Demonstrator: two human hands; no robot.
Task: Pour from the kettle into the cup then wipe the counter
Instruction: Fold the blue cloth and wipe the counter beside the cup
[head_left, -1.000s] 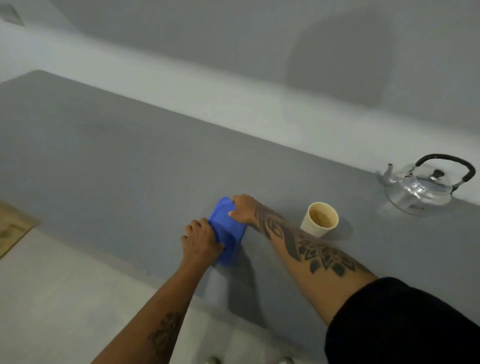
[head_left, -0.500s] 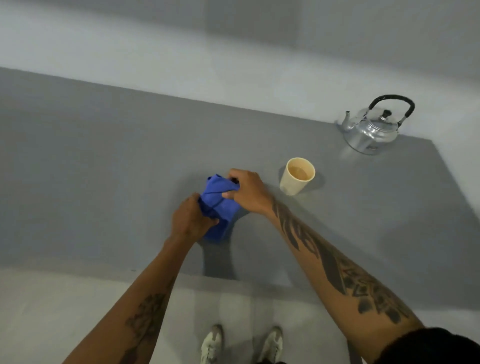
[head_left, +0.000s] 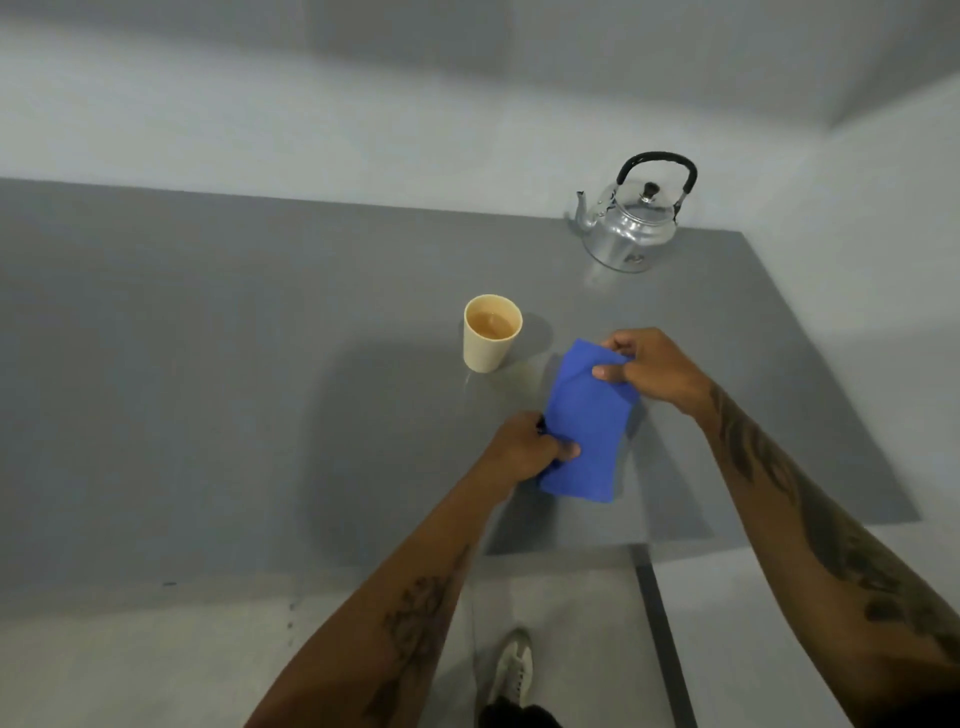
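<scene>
A folded blue cloth (head_left: 587, 426) is held just above the grey counter (head_left: 208, 364), stretched between both hands. My left hand (head_left: 524, 452) pinches its near left edge. My right hand (head_left: 649, 371) pinches its far corner. A cream cup (head_left: 491, 332) with brown liquid stands upright to the left of the cloth, a hand's width from it. The shiny metal kettle (head_left: 631, 223) with a black handle sits at the counter's far right corner, spout pointing left.
The counter meets a pale wall (head_left: 363, 130) at the back and ends at the right near the kettle. Its front edge runs below my forearms. A pale floor and one white shoe (head_left: 511, 670) show beneath.
The cloth has gone from a bunched wad to a flat folded strip pulled between my hands. It now lies right of the cup instead of left. The view has swung left.
</scene>
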